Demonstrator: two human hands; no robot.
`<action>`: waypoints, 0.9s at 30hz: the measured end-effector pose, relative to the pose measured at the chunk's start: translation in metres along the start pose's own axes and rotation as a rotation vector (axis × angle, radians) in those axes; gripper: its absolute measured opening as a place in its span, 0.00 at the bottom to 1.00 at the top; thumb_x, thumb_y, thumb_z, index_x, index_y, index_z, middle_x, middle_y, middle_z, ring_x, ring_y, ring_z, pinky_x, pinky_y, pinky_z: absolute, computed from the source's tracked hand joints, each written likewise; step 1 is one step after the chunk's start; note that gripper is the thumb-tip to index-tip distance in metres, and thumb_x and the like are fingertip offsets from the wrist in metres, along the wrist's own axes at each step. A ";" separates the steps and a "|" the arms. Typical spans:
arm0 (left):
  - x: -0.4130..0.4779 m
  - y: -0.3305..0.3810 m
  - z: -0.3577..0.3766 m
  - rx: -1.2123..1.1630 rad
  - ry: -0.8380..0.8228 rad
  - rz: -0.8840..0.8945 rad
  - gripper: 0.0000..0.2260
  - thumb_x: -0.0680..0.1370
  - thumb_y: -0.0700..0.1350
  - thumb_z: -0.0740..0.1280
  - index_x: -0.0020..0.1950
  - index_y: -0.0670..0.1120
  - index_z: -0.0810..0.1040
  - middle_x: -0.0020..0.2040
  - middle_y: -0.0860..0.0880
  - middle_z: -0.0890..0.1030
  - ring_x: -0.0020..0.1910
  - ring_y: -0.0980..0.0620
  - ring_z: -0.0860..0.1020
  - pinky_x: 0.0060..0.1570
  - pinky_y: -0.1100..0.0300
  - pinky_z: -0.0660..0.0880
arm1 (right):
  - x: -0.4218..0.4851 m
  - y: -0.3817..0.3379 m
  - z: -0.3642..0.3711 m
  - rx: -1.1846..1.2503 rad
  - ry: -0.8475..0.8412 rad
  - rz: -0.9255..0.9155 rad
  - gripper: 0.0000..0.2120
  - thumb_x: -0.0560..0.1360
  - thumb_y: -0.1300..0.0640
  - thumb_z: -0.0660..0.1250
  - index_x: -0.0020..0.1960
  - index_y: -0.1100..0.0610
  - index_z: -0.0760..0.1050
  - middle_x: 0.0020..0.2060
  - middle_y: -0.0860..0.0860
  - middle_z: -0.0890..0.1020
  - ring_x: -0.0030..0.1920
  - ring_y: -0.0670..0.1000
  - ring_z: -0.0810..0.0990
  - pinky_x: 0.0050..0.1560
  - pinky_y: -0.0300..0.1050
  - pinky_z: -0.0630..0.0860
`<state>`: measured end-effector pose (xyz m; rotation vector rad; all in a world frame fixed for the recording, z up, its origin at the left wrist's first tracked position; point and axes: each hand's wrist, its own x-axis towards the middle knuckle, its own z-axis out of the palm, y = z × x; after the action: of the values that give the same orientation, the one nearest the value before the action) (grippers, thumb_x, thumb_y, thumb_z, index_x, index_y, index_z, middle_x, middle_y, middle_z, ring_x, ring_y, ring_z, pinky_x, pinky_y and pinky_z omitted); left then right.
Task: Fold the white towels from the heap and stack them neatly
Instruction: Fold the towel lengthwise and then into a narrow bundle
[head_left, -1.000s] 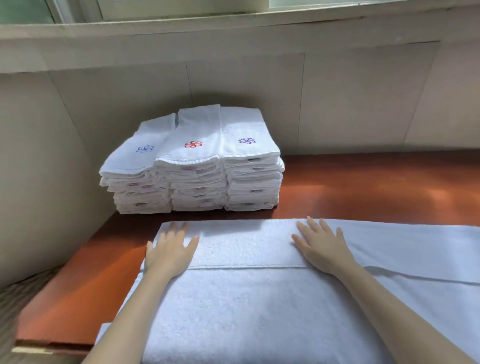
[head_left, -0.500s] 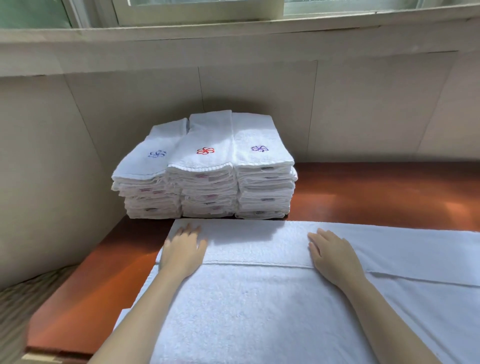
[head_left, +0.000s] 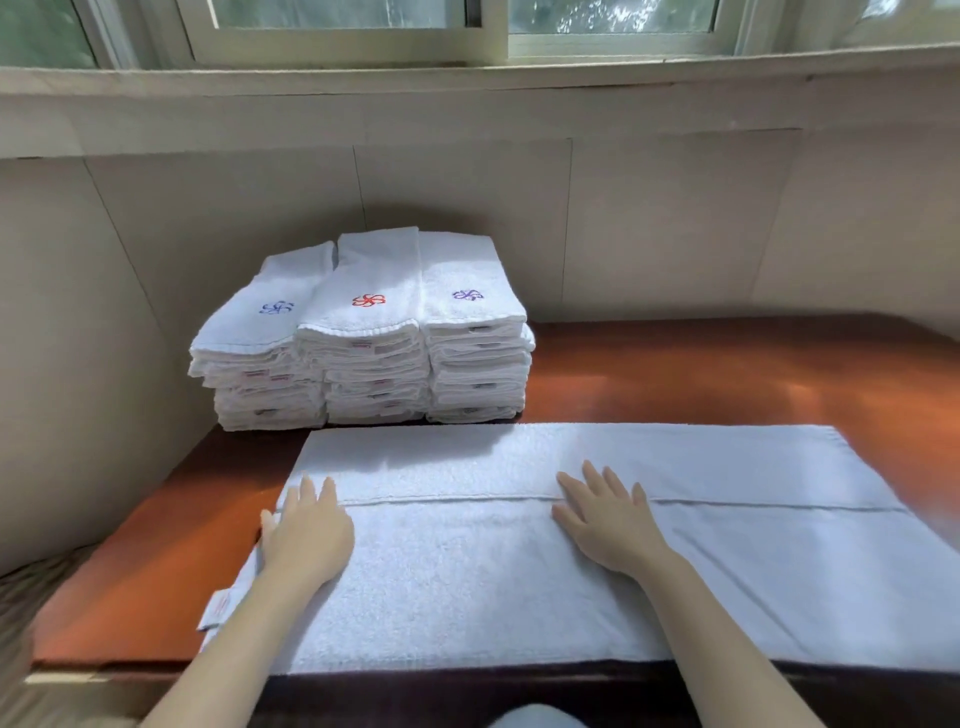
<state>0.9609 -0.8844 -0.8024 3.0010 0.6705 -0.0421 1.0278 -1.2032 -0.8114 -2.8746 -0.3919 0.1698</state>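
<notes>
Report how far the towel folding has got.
Done: three stacks of folded towels stand side by side at the back of the table. In hand: one white towel lies spread with a long edge folded over; the left hand and right hand press flat on it. Left: its further folds and stacking. No heap is in view, so the remainder cannot be told.

A glossy reddish-brown wooden table (head_left: 727, 374) sits in a corner of beige panelled walls (head_left: 675, 218), and soft daylight shines on its far side. Above a pale ledge (head_left: 467, 98) runs a sliding window (head_left: 337, 21) with light frames and blurred greenery behind the glass. At lower left lies what may be a striped floor covering (head_left: 21, 597).
</notes>
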 end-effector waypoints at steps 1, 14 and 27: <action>-0.004 0.018 0.001 -0.032 0.013 0.024 0.23 0.82 0.45 0.48 0.78 0.48 0.52 0.78 0.45 0.52 0.77 0.46 0.51 0.73 0.44 0.53 | -0.004 0.000 0.000 0.002 0.006 -0.007 0.25 0.81 0.42 0.47 0.77 0.45 0.51 0.78 0.50 0.47 0.77 0.53 0.44 0.74 0.59 0.42; -0.077 0.033 0.017 -0.101 -0.066 0.779 0.31 0.75 0.69 0.55 0.76 0.64 0.53 0.76 0.63 0.44 0.76 0.62 0.44 0.73 0.57 0.41 | -0.073 -0.036 0.000 0.058 -0.175 -0.405 0.30 0.74 0.37 0.61 0.74 0.39 0.57 0.77 0.45 0.52 0.77 0.50 0.43 0.73 0.60 0.38; -0.108 -0.066 0.002 -0.323 0.423 0.631 0.32 0.81 0.64 0.45 0.50 0.47 0.84 0.52 0.54 0.83 0.53 0.58 0.78 0.56 0.75 0.62 | -0.087 -0.045 0.000 -0.066 0.127 -0.470 0.25 0.71 0.67 0.54 0.65 0.49 0.69 0.56 0.46 0.76 0.56 0.51 0.73 0.52 0.42 0.70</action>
<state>0.8348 -0.8705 -0.8043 2.7623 -0.2610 0.6702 0.9329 -1.1853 -0.7936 -2.7409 -1.0403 -0.1101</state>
